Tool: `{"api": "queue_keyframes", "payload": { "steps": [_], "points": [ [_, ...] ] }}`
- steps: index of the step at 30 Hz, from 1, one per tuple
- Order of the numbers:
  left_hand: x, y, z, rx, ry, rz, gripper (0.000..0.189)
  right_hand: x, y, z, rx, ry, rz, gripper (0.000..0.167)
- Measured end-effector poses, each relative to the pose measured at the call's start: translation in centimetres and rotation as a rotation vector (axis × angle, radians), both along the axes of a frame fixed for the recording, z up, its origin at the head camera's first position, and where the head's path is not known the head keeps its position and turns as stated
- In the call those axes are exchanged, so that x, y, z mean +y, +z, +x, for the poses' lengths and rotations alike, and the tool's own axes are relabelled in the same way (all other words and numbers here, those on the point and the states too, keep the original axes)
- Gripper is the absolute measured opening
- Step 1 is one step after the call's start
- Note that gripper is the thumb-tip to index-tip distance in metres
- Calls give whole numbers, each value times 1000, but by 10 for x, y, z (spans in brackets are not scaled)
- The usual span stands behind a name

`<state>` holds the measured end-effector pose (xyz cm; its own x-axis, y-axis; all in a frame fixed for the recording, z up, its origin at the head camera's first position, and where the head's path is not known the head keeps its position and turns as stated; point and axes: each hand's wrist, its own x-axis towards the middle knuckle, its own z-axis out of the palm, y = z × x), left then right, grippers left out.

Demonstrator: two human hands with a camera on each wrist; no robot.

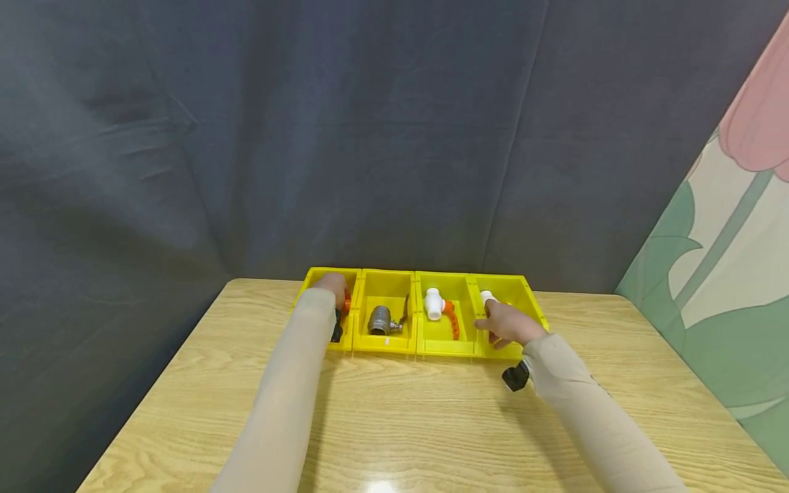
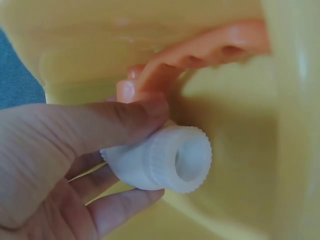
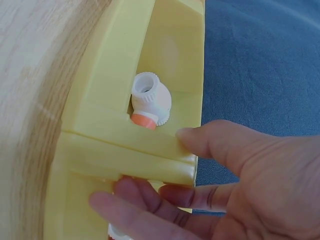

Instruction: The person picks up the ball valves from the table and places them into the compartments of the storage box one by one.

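Note:
My left hand (image 1: pixel 333 282) reaches into the leftmost yellow bin. Its thumb and fingers pinch a white plastic ball valve (image 2: pixel 145 165) with an orange handle (image 2: pixel 200 55). At the right-hand bins, my right hand (image 1: pixel 510 324) has its fingers spread. In the right wrist view the thumb lies by the divider (image 3: pixel 130 150), the other fingers over the rightmost bin. A white fitting (image 1: pixel 487 296) shows there, partly hidden by that hand. The third bin holds another white ball valve (image 1: pixel 434 305) with an orange handle. A metal ball valve (image 1: pixel 380 320) lies in the second bin.
The yellow bins (image 1: pixel 387 346) stand side by side at the back of a wooden table (image 1: pixel 419 418). A dark curtain (image 1: pixel 382 150) hangs behind them. A wall with a painted flower (image 1: pixel 733 274) is on the right.

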<state>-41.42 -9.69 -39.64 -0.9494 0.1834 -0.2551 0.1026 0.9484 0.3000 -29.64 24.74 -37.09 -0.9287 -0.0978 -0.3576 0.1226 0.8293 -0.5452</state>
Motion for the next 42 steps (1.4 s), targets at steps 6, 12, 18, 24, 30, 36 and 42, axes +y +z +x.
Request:
{"api": "queue_keyframes", "payload": {
  "steps": [6, 12, 18, 24, 30, 36, 42],
  "points": [
    [-2, 0, -1, -1, -23, 14, 31, 2, 0, 0, 5, 9, -9, 40],
    [-2, -1, -3, -44, 8, 40, 33, 2, -2, -2, -3, 5, -6, 40],
    [-1, 5, 0, -78, 11, 26, 31, 1, -2, -2, 0, 9, -7, 39],
    [-3, 15, 5, -94, 48, 51, 42, 1, -1, -3, -3, 13, -15, 39],
    [-8, 31, 9, -60, -15, -24, 35, 0, -1, -4, -11, 14, -13, 38],
    [-13, 50, 5, -113, 22, -44, 31, 0, -1, -7, -12, 22, -10, 39],
    [-17, 70, 8, -168, 4, -80, 49, 1, 1, -8, -19, 17, -2, 41]
  ]
}}
